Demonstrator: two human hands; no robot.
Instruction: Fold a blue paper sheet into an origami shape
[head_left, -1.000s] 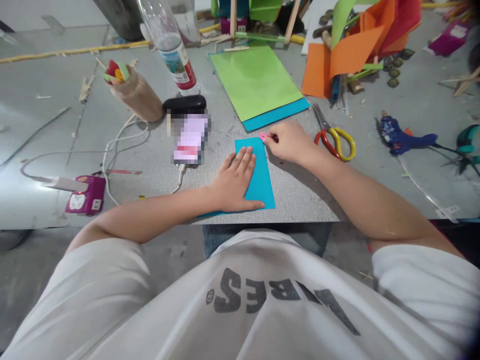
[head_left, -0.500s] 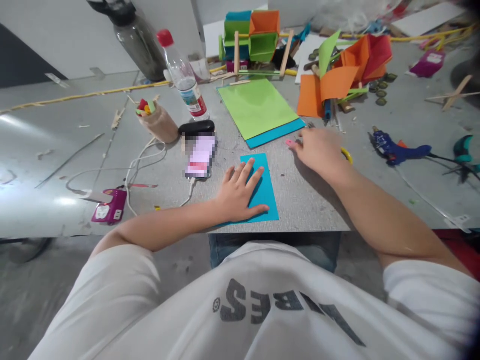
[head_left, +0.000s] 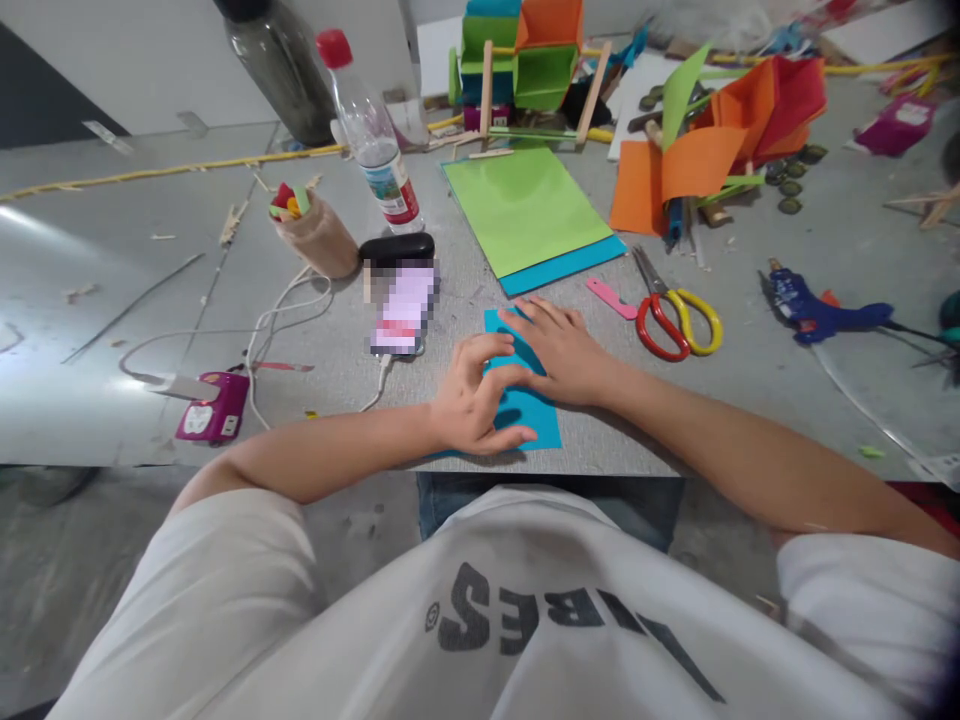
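A blue sheet of paper point(head_left: 536, 425) lies at the front edge of the table, partly covered by both hands. My left hand point(head_left: 476, 395) rests on its left part, fingers bent and spread apart, holding nothing. Across the paper's upper right edge lies my right hand point(head_left: 566, 350), its fingers stretched out. Just beyond it is a pink utility knife point(head_left: 609, 298), apart from the hand. Scissors point(head_left: 679, 318) with one red and one yellow handle lie to its right.
Green card point(head_left: 532, 215) over blue card lies beyond the hands. A phone point(head_left: 405, 310), a bottle point(head_left: 379, 165) and a wooden cup point(head_left: 319, 235) stand or lie to the left. A blue glue gun point(head_left: 821, 308) is at right. Behind are a colourful paper wheel point(head_left: 547, 75) and orange paper pieces point(head_left: 701, 160).
My right hand has left the pink knife, which stays on the table, and moved left onto the blue paper. My left fingers, flat before, are now bent.
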